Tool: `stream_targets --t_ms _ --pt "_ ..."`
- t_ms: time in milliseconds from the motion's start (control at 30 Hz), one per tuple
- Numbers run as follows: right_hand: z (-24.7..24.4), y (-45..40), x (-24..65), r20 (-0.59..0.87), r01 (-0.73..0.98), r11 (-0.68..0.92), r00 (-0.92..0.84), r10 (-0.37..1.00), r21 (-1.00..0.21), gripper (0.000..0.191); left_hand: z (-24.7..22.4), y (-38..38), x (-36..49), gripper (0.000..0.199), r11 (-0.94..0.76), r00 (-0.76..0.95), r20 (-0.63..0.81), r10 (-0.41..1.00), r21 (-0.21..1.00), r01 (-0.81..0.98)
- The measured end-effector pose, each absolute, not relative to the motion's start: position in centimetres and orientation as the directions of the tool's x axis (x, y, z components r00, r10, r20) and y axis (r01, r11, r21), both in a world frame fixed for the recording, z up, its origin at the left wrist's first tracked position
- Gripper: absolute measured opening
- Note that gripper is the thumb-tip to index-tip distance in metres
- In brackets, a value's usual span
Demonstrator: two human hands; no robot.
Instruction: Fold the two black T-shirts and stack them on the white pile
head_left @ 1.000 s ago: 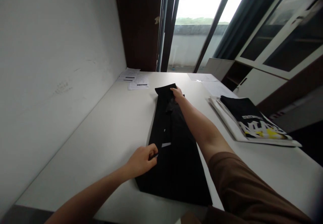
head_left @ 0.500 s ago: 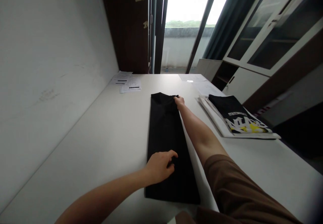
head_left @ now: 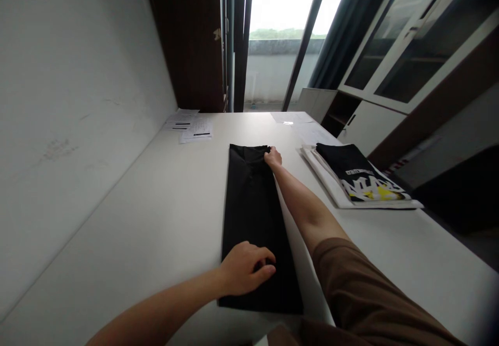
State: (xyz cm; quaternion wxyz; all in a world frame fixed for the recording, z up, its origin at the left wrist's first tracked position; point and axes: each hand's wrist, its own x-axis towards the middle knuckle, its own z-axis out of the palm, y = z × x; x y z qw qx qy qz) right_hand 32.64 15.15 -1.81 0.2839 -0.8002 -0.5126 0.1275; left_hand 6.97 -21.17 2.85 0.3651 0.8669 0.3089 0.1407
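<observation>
A black garment, folded into a long narrow strip, lies lengthwise on the white table. My right hand is closed on its far right corner, near the gathered far edge. Over the garment's near part is my left hand, its fingers curved and the thumb apart from the index finger, with nothing between them. Whether its underside touches the cloth cannot be made out. Small creases run across the far end, while the near part looks flat.
To the right sits a stack of folded clothes, a black printed shirt on top of white ones. Printed papers lie at the far left, by the wall. Glass-door cabinets stand beyond the right side.
The far edge of the garment now lies flatter and straighter under my right hand. My left hand has shifted slightly nearer to me, with thumb and index finger closer together.
</observation>
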Motion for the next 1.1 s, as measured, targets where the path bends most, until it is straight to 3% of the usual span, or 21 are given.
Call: stream_targets --t_ms 133,367,600,767,933,1100 --pt "-1.6 15.2 33.2 0.086 0.744 -0.308 0.439 0.894 -0.593 0.059 2.3 -21.1 7.0 0.023 -0.58 0.797 0.097 0.597 0.738 0.345" --pt "-1.6 15.0 33.7 0.046 0.81 -0.246 0.317 0.947 -0.533 0.036 1.9 -21.2 7.1 0.025 -0.705 0.809 0.154 0.567 0.6 0.379" --pt "-1.7 14.1 33.3 0.183 0.922 -0.084 0.163 0.97 -0.379 0.049 1.2 -21.2 7.2 0.031 -0.741 0.809 0.18 0.559 0.546 0.391" --pt "-1.1 12.9 32.0 0.143 0.923 -0.192 0.251 0.957 -0.334 0.042 1.2 -21.2 7.1 0.031 -0.744 0.81 0.18 0.558 0.54 0.393" --pt "-0.4 12.0 31.0 0.108 0.919 -0.246 0.291 0.951 -0.309 0.057 1.2 -21.1 7.1 0.031 -0.751 0.816 0.18 0.55 0.534 0.388" --pt "-0.1 11.1 30.5 0.039 0.955 -0.21 0.223 0.974 -0.208 0.039 1.2 -21.1 7.1 0.031 -0.749 0.818 0.175 0.548 0.539 0.386"
